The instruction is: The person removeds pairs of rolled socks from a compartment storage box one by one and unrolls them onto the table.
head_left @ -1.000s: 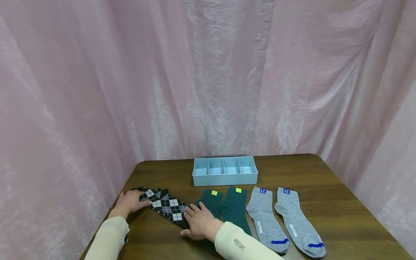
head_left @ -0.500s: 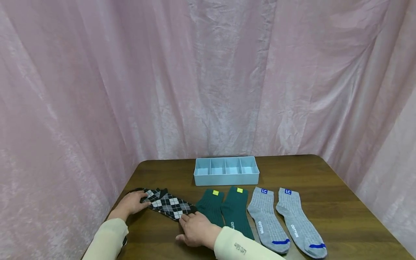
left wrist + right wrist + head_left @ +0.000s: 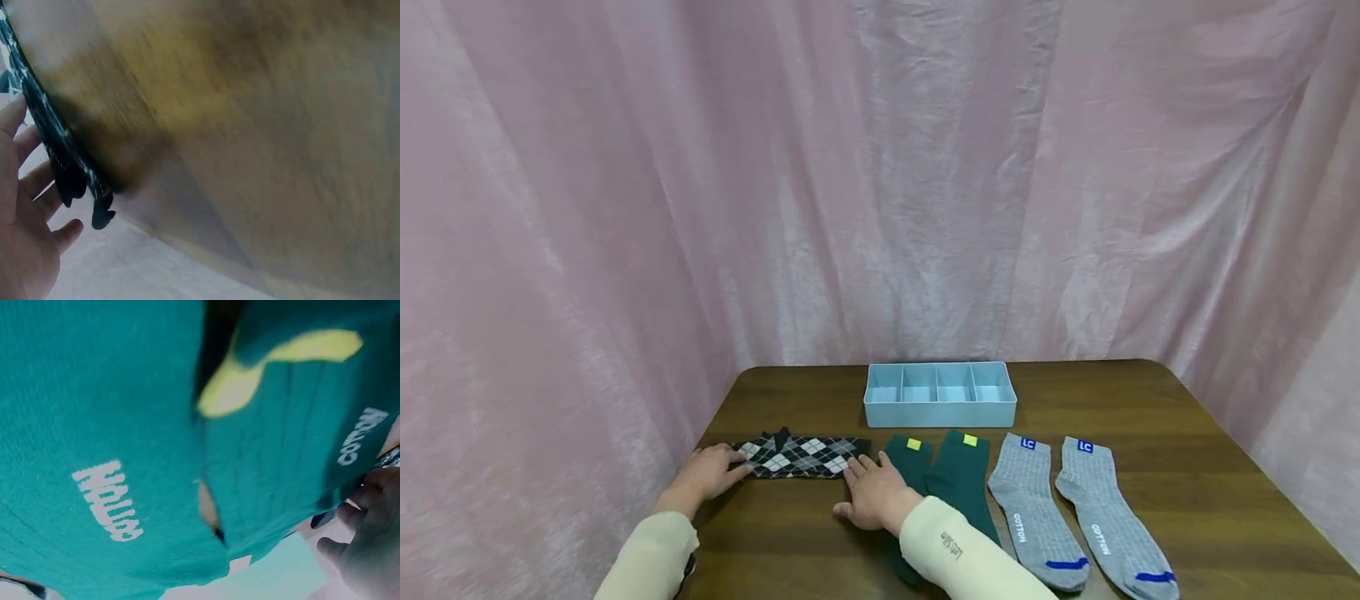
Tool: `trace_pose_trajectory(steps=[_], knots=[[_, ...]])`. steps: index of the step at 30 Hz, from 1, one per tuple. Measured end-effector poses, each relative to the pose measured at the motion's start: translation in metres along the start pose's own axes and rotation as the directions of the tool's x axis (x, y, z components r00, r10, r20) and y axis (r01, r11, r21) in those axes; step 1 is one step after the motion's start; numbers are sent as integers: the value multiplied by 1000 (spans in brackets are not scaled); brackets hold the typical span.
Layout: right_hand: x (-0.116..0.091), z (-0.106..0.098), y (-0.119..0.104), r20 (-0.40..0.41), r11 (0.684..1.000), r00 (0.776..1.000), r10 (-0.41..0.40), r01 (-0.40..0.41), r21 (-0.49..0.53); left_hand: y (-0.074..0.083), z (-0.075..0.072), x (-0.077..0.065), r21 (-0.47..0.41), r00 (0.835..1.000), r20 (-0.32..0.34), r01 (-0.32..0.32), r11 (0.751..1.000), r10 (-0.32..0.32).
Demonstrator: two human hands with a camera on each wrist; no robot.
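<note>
Black, grey and white argyle socks (image 3: pixel 808 457) lie flat as one strip running left to right across the table's left half, a dark heel poking up along the far side. My left hand (image 3: pixel 703 477) rests at their left end, fingers loosely extended over it. Two dark tips of the argyle socks (image 3: pixel 47 119) show beside that hand in the left wrist view. At the strip's right end, my right hand (image 3: pixel 876 493) touches the fabric with outstretched fingertips. Its forearm crosses over two green socks (image 3: pixel 966 479), hiding part of them; their COTTON lettering fills the right wrist view.
A light blue tray (image 3: pixel 940 414) with several compartments stands at the back of the brown table (image 3: pixel 1090 396). Two grey socks (image 3: pixel 1037 508) with blue labels lie to the right of the green ones. A pink curtain (image 3: pixel 820 183) hangs behind.
The argyle socks have swung from a slant to nearly straight across, their right end moving away from me with my right hand. My left hand stays at the left end. The head view has shifted slightly.
</note>
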State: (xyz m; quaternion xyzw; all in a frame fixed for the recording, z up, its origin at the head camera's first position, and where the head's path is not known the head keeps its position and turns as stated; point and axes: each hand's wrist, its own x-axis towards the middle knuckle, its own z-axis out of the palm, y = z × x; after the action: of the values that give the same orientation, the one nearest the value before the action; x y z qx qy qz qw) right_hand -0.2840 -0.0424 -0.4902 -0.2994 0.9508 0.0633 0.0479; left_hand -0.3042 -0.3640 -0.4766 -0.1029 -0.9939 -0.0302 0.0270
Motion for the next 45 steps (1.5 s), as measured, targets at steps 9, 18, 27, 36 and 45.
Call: trace_pose_trajectory(steps=[9,18,27,36,45], knots=[[0,0,13,-32,998,998,60,-60,2,10,-2,2,-3,991,-33,-130,991,130],[2,-1,1,-32,998,999,-39,40,38,18,-5,0,-259,979,144,-101,961,142],[5,1,-5,-24,997,999,-48,50,62,27,-3,-7,-252,975,149,-124,960,165],[2,0,4,-11,996,1000,-21,22,86,52,-9,-15,-207,969,169,-146,967,182],[2,1,7,-6,998,1000,-13,14,69,72,-11,-7,-206,947,149,-252,946,285]])
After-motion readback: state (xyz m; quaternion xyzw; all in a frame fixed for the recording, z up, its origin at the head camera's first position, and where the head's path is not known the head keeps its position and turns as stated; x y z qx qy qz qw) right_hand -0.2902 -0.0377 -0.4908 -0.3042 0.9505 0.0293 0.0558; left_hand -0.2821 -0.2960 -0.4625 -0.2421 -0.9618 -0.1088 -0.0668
